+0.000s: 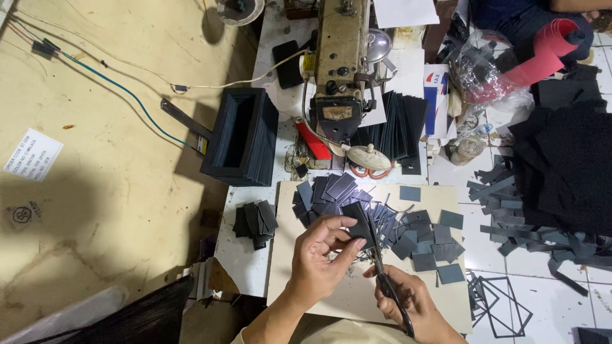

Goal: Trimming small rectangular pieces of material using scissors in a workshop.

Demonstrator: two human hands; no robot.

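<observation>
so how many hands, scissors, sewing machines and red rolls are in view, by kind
hands: 2, left hand and right hand
scissors: 1
sewing machine: 1
red roll: 1
total: 5

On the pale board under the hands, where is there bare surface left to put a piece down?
The board is bare along its near edge between the left hand and the right hand holding scissors, and down its left margin. Its far half is crowded with dark cut pieces. The white table shows a free patch below the small stack.
</observation>
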